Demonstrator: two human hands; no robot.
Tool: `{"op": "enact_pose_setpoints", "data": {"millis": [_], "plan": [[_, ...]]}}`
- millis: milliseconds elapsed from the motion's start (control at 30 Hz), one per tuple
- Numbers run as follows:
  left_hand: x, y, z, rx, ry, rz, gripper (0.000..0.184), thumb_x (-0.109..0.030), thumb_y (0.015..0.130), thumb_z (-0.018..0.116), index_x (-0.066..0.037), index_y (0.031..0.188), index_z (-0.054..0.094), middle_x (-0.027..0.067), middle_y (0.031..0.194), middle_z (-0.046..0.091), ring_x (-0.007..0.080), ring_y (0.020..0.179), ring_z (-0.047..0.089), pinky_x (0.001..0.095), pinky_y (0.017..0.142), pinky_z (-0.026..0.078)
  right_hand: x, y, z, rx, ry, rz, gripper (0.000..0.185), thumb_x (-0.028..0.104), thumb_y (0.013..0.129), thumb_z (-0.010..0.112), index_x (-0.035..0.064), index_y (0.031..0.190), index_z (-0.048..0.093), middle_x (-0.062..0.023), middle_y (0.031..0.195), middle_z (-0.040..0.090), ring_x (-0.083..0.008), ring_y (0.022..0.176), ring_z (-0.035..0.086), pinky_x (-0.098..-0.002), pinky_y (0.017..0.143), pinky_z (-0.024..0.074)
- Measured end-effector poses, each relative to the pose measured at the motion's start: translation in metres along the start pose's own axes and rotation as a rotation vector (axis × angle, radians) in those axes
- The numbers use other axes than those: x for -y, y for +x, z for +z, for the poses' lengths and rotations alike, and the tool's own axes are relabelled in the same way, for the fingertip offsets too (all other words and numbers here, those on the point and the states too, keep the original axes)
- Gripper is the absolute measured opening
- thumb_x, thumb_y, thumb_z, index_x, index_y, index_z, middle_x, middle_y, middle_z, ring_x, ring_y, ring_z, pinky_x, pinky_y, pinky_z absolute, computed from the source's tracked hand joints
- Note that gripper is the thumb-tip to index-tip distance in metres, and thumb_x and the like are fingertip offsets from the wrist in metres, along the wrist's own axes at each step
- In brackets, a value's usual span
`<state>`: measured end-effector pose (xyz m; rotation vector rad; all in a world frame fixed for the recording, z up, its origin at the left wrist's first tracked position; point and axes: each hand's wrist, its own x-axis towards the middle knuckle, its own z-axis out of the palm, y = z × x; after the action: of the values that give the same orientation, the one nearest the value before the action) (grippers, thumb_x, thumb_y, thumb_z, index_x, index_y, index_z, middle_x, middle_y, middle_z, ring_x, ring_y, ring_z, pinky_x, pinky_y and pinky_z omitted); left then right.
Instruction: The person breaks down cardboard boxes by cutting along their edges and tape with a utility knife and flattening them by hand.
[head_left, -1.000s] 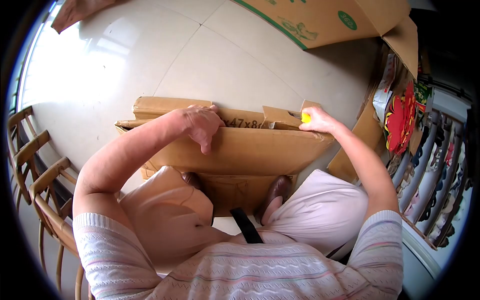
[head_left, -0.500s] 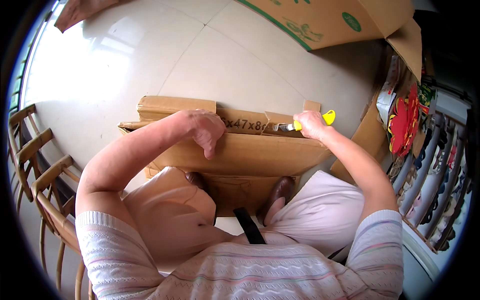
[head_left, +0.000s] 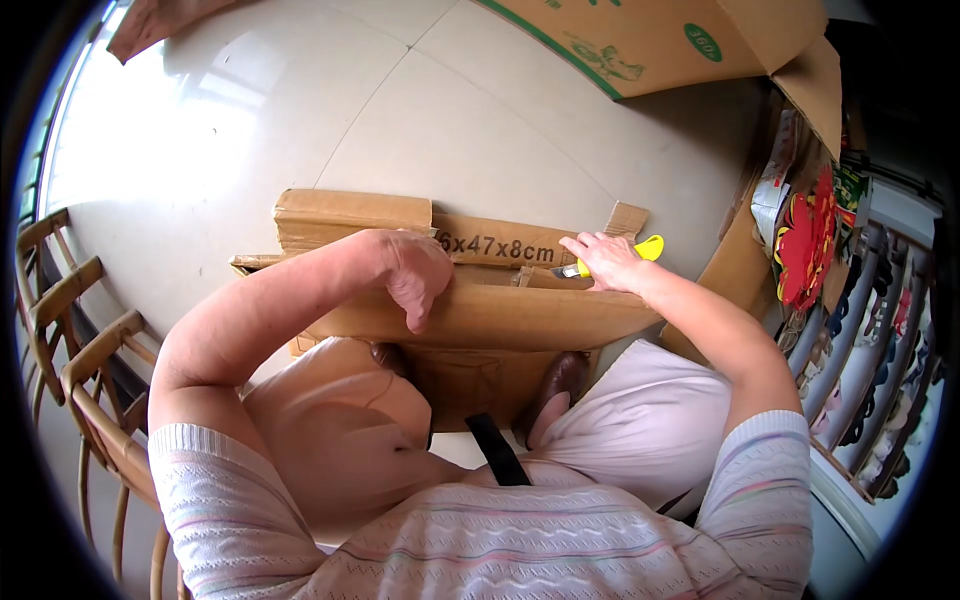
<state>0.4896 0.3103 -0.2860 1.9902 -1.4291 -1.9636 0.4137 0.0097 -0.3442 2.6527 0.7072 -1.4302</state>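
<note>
Here, the cardboard box (head_left: 500,318) stands by the person's shoes, the right hand (head_left: 614,264) closed over a yellow cutter (head_left: 650,248).
The left hand (head_left: 418,277) rests at its edge, grip unclear, forearm blocking part; a green-printed carton (head_left: 670,50) lies beyond, chairs (head_left: 110,425) leftward.

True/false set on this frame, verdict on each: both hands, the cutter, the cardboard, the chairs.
1. The right hand holds a yellow utility knife. True.
2. The left hand holds a second knife. False: no knife shows in it; it is at the edge of the brown cardboard.
3. The dark print on the cardboard includes "47x8cm". True.
4. The wooden chairs are on the person's right. False: they are on the left.
5. The large box farther off has green print. True.
</note>
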Motion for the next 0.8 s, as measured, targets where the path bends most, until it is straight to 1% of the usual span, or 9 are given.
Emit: {"op": "enact_pose_setpoints", "data": {"millis": [133, 267, 300, 367, 400, 500, 600, 667, 800], "plan": [[0.001, 0.0, 0.003, -0.027, 0.014, -0.029, 0.054, -0.03, 0.057, 0.074, 0.0, 0.1, 0.062, 0.0155, 0.095, 0.064, 0.0298, 0.093, 0.059, 0.0375, 0.082, 0.046, -0.004, 0.007, 0.001, -0.116, -0.03, -0.037, 0.061, 0.016, 0.064, 0.073, 0.008, 0.115, 0.042, -0.011, 0.104, 0.051, -0.0306, 0.098, 0.053, -0.0425, 0.078, 0.0478], [-0.004, -0.003, -0.003, 0.025, 0.026, -0.015, 0.051, -0.029, 0.057, 0.072, -0.001, 0.098, 0.063, 0.0153, 0.091, 0.065, 0.0298, 0.091, 0.06, 0.0379, 0.08, 0.047, -0.007, 0.006, 0.016, -0.28, 0.139, -0.185, 0.037, 0.016, 0.065, 0.07, 0.0079, 0.092, 0.046, -0.011, 0.084, 0.057, -0.033, 0.078, 0.059, -0.0431, 0.064, 0.0481], [-0.005, -0.003, -0.003, 0.041, 0.036, -0.001, 0.051, -0.029, 0.057, 0.072, -0.001, 0.098, 0.064, 0.0152, 0.091, 0.065, 0.0298, 0.091, 0.06, 0.0381, 0.079, 0.047, -0.005, 0.001, 0.017, -0.241, 0.201, -0.262, 0.032, 0.017, 0.065, 0.07, 0.0084, 0.086, 0.048, -0.0108, 0.076, 0.058, -0.0348, 0.072, 0.059, -0.0444, 0.06, 0.0476], [-0.005, -0.001, 0.003, 0.024, 0.023, 0.054, 0.051, -0.03, 0.056, 0.071, -0.002, 0.098, 0.064, 0.0151, 0.09, 0.065, 0.0298, 0.091, 0.06, 0.0384, 0.079, 0.047, -0.005, -0.001, 0.03, -0.063, 0.176, -0.253, 0.031, 0.023, 0.067, 0.07, 0.0092, 0.086, 0.05, -0.0142, 0.072, 0.06, -0.0349, 0.073, 0.06, -0.0447, 0.064, 0.0484], [-0.005, 0.0, 0.005, 0.017, 0.017, 0.081, 0.051, -0.03, 0.056, 0.071, -0.002, 0.098, 0.064, 0.0151, 0.089, 0.065, 0.0298, 0.091, 0.06, 0.0385, 0.078, 0.047, -0.002, -0.002, 0.029, -0.052, 0.151, -0.292, 0.037, 0.028, 0.067, 0.072, 0.0073, 0.087, 0.049, -0.0153, 0.069, 0.059, -0.0366, 0.069, 0.059, -0.0452, 0.063, 0.048], [-0.003, 0.003, 0.008, 0.013, -0.004, 0.08, 0.051, -0.032, 0.055, 0.071, -0.002, 0.096, 0.065, 0.0149, 0.088, 0.065, 0.0305, 0.09, 0.06, 0.0389, 0.077, 0.047, 0.006, -0.009, 0.018, -0.092, 0.157, -0.191, 0.046, 0.031, 0.065, 0.075, 0.004, 0.089, 0.046, -0.016, 0.071, 0.059, -0.0359, 0.071, 0.06, -0.0445, 0.063, 0.0482], [-0.001, 0.001, 0.009, -0.033, 0.01, 0.094, 0.03, -0.029, 0.063, 0.072, -0.005, 0.081, 0.068, 0.0105, 0.081, 0.065, 0.028, 0.08, 0.06, 0.0392, 0.069, 0.047, 0.004, -0.004, 0.014, -0.112, 0.066, -0.162, 0.056, 0.029, 0.062, 0.077, 0.0042, 0.098, 0.043, -0.0144, 0.088, 0.057, -0.0333, 0.086, 0.057, -0.0426, 0.071, 0.0472], [-0.002, 0.0, 0.005, 0.006, 0.01, 0.059, 0.029, -0.029, 0.064, 0.071, -0.005, 0.082, 0.068, 0.0105, 0.081, 0.065, 0.0282, 0.079, 0.06, 0.0393, 0.069, 0.047, 0.005, 0.0, 0.01, -0.052, -0.025, -0.113, 0.059, 0.03, 0.061, 0.078, 0.0036, 0.102, 0.044, -0.0123, 0.096, 0.055, -0.03, 0.095, 0.054, -0.041, 0.078, 0.047], [-0.001, -0.002, 0.001, -0.014, -0.008, 0.07, 0.031, -0.029, 0.063, 0.071, -0.004, 0.081, 0.067, 0.0118, 0.08, 0.065, 0.0285, 0.079, 0.059, 0.0396, 0.069, 0.047, 0.0, 0.008, 0.009, -0.035, 0.042, -0.112, 0.053, 0.028, 0.063, 0.077, 0.0033, 0.1, 0.047, -0.0145, 0.095, 0.058, -0.0313, 0.093, 0.057, -0.0433, 0.076, 0.0471]]}}
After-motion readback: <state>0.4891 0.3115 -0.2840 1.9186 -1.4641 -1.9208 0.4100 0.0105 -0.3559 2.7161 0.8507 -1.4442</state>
